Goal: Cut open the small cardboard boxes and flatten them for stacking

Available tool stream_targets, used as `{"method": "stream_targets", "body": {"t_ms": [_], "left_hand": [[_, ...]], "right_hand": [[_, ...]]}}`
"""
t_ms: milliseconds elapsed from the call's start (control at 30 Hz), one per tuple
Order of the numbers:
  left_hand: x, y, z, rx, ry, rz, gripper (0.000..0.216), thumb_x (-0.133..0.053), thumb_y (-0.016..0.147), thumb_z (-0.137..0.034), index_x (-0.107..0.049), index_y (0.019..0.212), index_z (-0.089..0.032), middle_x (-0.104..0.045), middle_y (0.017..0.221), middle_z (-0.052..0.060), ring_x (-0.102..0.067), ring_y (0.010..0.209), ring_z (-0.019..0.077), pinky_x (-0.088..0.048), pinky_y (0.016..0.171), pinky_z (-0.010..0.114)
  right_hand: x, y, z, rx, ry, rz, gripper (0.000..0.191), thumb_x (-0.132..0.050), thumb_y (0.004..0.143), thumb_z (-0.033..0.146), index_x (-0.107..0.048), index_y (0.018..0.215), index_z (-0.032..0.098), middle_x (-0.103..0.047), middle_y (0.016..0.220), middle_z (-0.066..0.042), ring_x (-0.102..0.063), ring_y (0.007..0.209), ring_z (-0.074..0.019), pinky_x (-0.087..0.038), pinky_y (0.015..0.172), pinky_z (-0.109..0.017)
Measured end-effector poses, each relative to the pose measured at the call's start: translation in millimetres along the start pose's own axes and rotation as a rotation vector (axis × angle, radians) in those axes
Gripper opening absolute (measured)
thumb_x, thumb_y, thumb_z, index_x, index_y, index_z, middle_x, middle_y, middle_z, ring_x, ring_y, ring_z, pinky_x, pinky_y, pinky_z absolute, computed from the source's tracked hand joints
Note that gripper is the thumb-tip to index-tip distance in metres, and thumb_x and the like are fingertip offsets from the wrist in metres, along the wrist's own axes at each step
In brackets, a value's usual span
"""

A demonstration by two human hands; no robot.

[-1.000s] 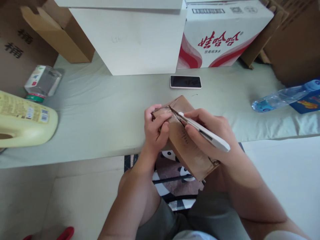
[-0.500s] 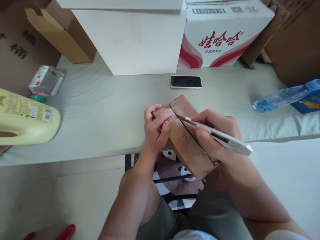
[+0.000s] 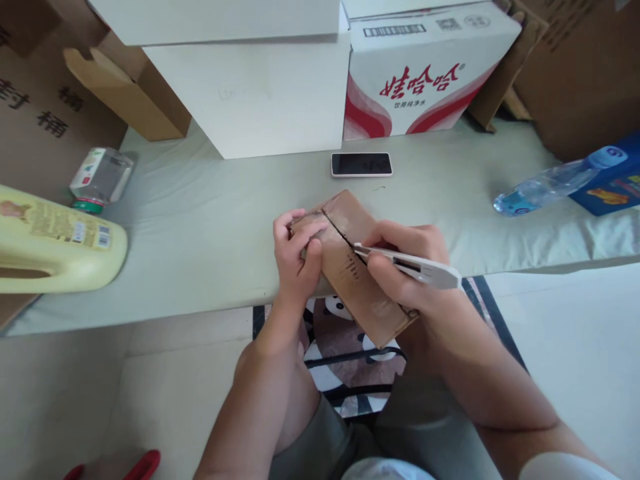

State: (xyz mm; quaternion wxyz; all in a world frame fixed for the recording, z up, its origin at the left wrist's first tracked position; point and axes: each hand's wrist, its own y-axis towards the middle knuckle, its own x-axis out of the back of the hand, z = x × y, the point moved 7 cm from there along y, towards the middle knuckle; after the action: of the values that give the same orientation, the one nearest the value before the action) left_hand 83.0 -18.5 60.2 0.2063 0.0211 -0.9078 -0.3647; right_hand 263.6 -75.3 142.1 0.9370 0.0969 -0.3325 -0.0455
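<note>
A small brown cardboard box (image 3: 350, 267) wrapped in tape rests on the front edge of the pale green surface (image 3: 210, 227) and juts out over my lap. My left hand (image 3: 295, 257) is closed on the box's left end, thumb and fingers pressing its top. My right hand (image 3: 405, 277) grips a white utility knife (image 3: 410, 265); its blade tip sits in the dark slit that runs along the box's top seam.
A phone (image 3: 361, 164) lies face up behind the box. Large white boxes (image 3: 250, 87) and a red-and-white carton (image 3: 420, 73) line the back. A yellow jug (image 3: 55, 247) and a small bottle (image 3: 100, 179) lie at left, a water bottle (image 3: 550, 183) at right.
The knife has been drawn along the top seam toward me, and the open slit is longer. My left hand has stayed on the box's left end. The view shifted slightly.
</note>
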Motion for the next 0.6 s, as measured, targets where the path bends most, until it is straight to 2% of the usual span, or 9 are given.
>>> {"method": "stream_targets", "body": {"t_ms": [133, 267, 467, 600], "left_hand": [[2.1, 2.8, -2.7, -0.010, -0.010, -0.016, 0.042, -0.050, 0.103, -0.053, -0.072, 0.126, -0.025, -0.059, 0.127, 0.011, -0.060, 0.121, 0.0266, -0.051, 0.108, 0.046], [4.7, 7.5, -11.2, -0.041, -0.060, -0.060, 0.043, -0.050, 0.104, -0.050, -0.062, 0.138, -0.027, -0.062, 0.128, 0.009, -0.061, 0.123, 0.0256, -0.049, 0.108, 0.044], [5.2, 11.5, -9.6, 0.045, -0.140, -0.090, 0.039, -0.056, 0.101, -0.051, -0.066, 0.128, -0.025, -0.069, 0.116, 0.007, -0.067, 0.108, 0.0217, -0.053, 0.098, 0.038], [13.2, 11.8, -0.7, 0.197, -0.251, -0.200, 0.040, -0.067, 0.092, -0.054, -0.069, 0.118, -0.025, -0.065, 0.090, 0.001, -0.065, 0.087, 0.0178, -0.052, 0.083, 0.032]], "right_hand": [[9.9, -4.4, 0.8, 0.048, 0.137, -0.086, 0.017, -0.055, 0.082, 0.030, -0.065, 0.073, 0.021, -0.060, 0.056, 0.002, -0.045, 0.047, -0.0103, -0.037, 0.051, -0.027], [13.5, -6.9, 0.6, 0.176, 0.273, -0.104, 0.016, -0.057, 0.085, 0.033, -0.068, 0.079, 0.022, -0.057, 0.054, 0.004, -0.042, 0.044, -0.0098, -0.038, 0.049, -0.027], [7.8, -5.7, 1.5, 0.259, 0.353, -0.038, 0.011, -0.060, 0.085, 0.030, -0.067, 0.082, 0.022, -0.060, 0.057, 0.004, -0.048, 0.046, -0.0096, -0.041, 0.049, -0.025], [10.9, -8.2, -0.6, 0.256, 0.464, -0.089, 0.016, -0.063, 0.092, 0.036, -0.069, 0.085, 0.023, -0.064, 0.060, 0.003, -0.050, 0.047, -0.0096, -0.041, 0.048, -0.025]]}}
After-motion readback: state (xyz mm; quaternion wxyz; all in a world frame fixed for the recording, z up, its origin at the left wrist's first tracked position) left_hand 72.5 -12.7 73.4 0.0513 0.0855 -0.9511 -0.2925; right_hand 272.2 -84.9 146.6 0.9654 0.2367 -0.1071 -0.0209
